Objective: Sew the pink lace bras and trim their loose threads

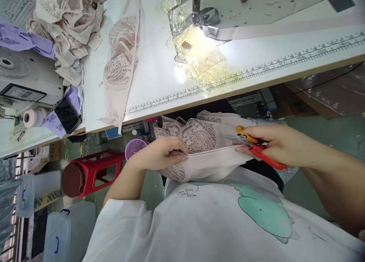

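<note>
Across my lap lies a beige lace bra (201,134), its smooth band stretched sideways between my hands. My left hand (164,152) pinches the band's edge near the lace cup. At the other end, my right hand (273,142) holds scissors (261,153) with one red and one yellow handle. The blades point left over the fabric, and the fingertips of this hand also touch the band. Part of the bra is hidden under my hands. Another beige lace bra (119,70) lies lengthwise on the white table, its lower end hanging over the front edge.
A sewing machine (273,7) stands on the table (154,76), whose front edge carries a printed ruler. Beige garments are heaped (70,22) at the left, near a phone (67,116) and a tape roll (34,117). Below are a red stool (95,171) and a purple basket (135,148).
</note>
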`<state>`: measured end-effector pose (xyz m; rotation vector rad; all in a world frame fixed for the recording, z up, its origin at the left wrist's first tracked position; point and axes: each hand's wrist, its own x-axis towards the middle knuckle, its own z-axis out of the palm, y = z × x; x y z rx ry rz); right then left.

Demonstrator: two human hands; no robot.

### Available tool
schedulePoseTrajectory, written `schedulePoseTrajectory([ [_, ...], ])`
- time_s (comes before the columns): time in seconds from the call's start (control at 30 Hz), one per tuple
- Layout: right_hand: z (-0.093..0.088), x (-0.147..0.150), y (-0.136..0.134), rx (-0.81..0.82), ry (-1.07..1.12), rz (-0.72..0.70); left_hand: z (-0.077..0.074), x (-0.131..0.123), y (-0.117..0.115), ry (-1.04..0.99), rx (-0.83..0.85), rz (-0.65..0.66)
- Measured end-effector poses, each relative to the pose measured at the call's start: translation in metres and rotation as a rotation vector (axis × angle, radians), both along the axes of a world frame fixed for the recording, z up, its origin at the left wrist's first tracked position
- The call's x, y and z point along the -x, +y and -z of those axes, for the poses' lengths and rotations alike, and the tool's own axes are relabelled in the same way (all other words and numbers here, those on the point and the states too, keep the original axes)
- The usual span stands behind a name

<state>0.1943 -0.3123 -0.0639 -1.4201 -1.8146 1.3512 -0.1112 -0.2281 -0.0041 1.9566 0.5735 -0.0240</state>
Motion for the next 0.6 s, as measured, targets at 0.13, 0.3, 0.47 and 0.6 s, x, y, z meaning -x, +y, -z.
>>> schedulePoseTrajectory([
  [0.13, -0.006, 0.014, 0.011, -0.057, 0.065, -0.055, 0.008, 0.006, 0.014, 0.156, -0.028, 0.074],
  [0.3, -0.013, 0.021, 0.023, -0.112, 0.060, -0.127, 0.023, -0.025, 0.010, 0.233, -0.288, 0.128],
  [0.47, -0.023, 0.017, 0.028, -0.135, 0.013, -0.097, 0.036, -0.070, -0.009, -0.061, -0.163, -0.005],
  [0.6, -0.027, 0.011, 0.028, -0.117, 0.035, 0.051, 0.040, -0.078, -0.014, -0.149, 0.076, -0.197],
])
